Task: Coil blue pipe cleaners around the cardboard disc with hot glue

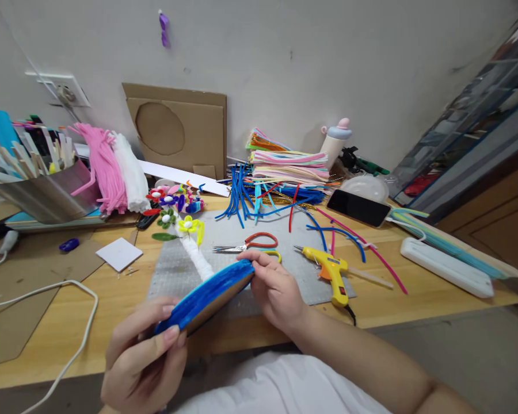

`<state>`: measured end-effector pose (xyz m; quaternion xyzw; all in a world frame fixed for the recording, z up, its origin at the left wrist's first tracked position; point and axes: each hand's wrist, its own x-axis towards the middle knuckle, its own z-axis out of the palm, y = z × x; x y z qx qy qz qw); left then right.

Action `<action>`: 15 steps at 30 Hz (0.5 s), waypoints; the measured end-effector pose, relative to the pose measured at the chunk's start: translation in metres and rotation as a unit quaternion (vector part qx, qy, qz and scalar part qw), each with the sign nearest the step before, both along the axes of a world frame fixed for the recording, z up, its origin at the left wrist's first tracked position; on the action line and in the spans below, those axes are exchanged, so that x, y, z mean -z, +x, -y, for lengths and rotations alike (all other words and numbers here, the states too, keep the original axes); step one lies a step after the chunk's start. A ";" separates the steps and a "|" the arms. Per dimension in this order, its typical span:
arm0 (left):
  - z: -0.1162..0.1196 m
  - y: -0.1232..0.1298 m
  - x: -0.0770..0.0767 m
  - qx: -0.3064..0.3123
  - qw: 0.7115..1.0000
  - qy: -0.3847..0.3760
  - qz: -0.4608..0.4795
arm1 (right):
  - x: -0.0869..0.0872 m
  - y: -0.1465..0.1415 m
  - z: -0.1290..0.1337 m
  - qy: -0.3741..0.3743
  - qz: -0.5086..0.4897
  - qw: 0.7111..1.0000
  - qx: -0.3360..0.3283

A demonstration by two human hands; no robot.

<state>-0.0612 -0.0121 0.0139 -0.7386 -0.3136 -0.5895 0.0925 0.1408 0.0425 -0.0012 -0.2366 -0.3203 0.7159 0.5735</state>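
Nearest the camera, in front of the gray mat (pixel 168 282), the left hand (pixel 142 362) pinches the lower left end of a blue-painted cardboard piece (pixel 211 299) between thumb and fingers, while the right hand (pixel 280 290) grips its raised right end, fingers closed on the rim. The piece is tilted above the mat's near edge, its bare brown side partly showing. Well left of the mat, a metal holder (pixel 47 198) full of sticks stands behind a flat brown cardboard sheet (pixel 30 299); nearer the mat lies a white square card (pixel 120 255). Behind the mat's left corner are a pink bundle (pixel 106 172) and a white bundle (pixel 132 172) of fuzzy stems, with a cardboard panel (pixel 205 129) against the wall. Fuzzy flowers (pixel 190 225) and a white wrapped stem (pixel 195 257) extend over the mat's left part, and red-handled scissors (pixel 244 246) lie on its middle. Blue stems (pixel 242 192) and a pastel stack (pixel 289 165) sit at and beyond its far edge. A yellow glue gun (pixel 334 270) rests on its right part, a dark phone (pixel 358 207) is beyond its right corner, and a white power strip (pixel 446 267) lies well to its right on the table (pixel 384 310).
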 end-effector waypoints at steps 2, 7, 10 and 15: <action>-0.001 0.001 0.001 -0.001 1.000 0.006 0.010 | 0.000 -0.001 0.000 0.000 0.003 1.000 0.008; 0.000 0.003 0.004 -0.002 0.999 -0.005 0.037 | -0.002 -0.001 -0.002 0.002 0.008 1.000 0.018; -0.001 0.002 0.005 -0.010 0.999 -0.011 0.043 | -0.001 0.000 -0.003 -0.013 -0.013 1.000 0.011; -0.001 0.002 0.004 -0.014 0.999 -0.006 0.038 | 0.003 -0.002 -0.002 -0.026 -0.023 0.999 0.001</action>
